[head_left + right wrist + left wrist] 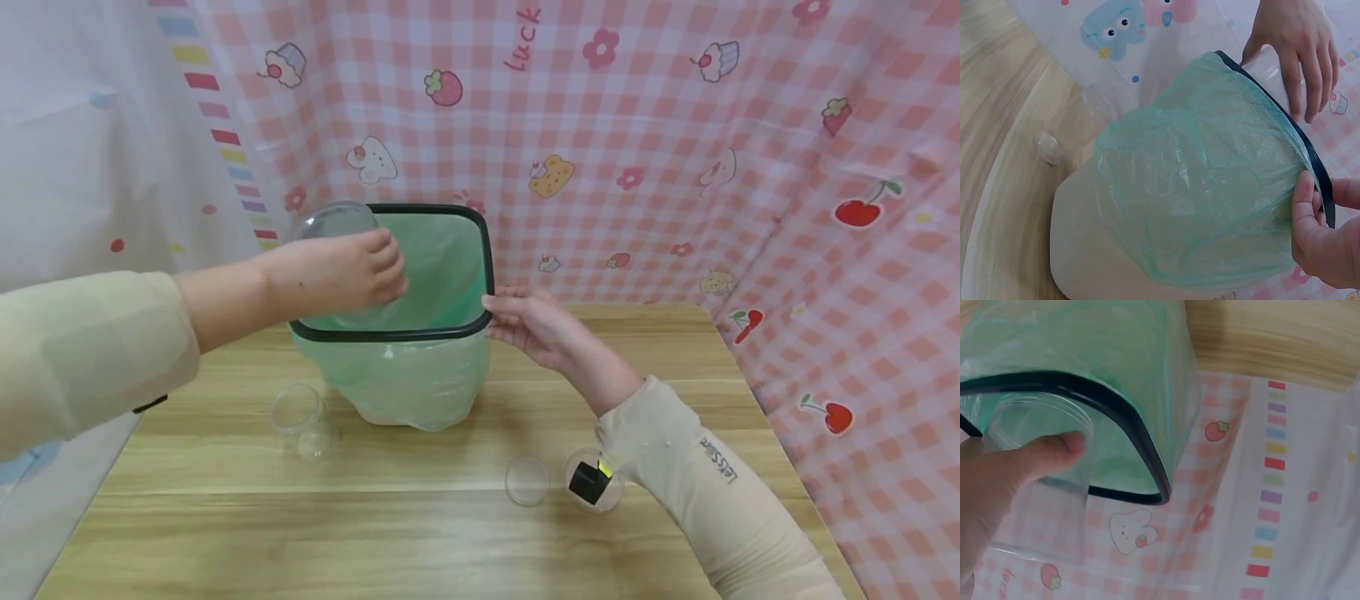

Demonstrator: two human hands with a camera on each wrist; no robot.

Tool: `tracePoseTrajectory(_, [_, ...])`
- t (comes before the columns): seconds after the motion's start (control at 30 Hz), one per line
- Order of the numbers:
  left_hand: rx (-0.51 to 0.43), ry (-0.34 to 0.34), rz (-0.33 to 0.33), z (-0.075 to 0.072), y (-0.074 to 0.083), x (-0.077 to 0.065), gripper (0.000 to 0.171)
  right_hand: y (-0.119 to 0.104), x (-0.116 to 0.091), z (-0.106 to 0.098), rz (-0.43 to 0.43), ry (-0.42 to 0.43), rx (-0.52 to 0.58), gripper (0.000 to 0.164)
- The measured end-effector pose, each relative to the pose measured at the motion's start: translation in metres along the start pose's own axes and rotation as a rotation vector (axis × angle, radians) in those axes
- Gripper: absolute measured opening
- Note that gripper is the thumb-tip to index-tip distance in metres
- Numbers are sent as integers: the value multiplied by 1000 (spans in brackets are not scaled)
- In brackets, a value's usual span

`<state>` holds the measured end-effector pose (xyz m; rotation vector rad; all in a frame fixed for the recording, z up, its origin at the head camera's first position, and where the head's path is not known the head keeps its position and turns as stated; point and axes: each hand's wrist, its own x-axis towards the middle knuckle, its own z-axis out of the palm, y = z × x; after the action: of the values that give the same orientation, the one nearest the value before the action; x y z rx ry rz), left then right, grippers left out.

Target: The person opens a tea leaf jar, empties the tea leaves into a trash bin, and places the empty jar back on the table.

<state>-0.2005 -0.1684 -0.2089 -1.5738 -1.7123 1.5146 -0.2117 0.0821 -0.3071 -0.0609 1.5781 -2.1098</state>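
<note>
My left hand (341, 271) grips a clear plastic cup (1054, 519) over the mouth of a bin, its thumb along the cup's side. The cup lies tilted, partly inside the opening and partly beyond the black rim (390, 337). A thin green bag (408, 379) lines the bin and hangs over its outside. My right hand (536, 325) pinches the rim at the right front corner, thumb on one side and fingers on the other, as the right wrist view shows. The bottom of the bin is hidden.
Left of the bin stand a clear cup (296, 410) and a small clear rounded piece (318, 442). A clear round disc (527, 481) lies at front right, with another clear round piece (617, 497) partly behind a black object (588, 483). A checked curtain (600, 125) hangs behind the table.
</note>
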Motion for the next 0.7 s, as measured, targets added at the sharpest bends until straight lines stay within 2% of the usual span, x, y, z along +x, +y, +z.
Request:
tracePoseTrajectory(0.17, [-65,69,-33,8,-6,-6,47,0,0,0,2,12,-5,9])
tracePoseTrajectory(0.37, [-201,116,-48,15,-8,-14,59,1,0,2,1,20,6,5])
tracePoseTrajectory(0.53, [-233,153,-79,22,-5,-20,68,2,-1,3,-9,8,14,3])
tracePoseTrajectory(0.6, [-263,165,-109,25,-3,-22,73,2,-1,3,-11,10,15,3])
tracePoseTrajectory(0.7, [-330,199,-188,28,1,-26,83,2,-2,4,-10,20,18,3])
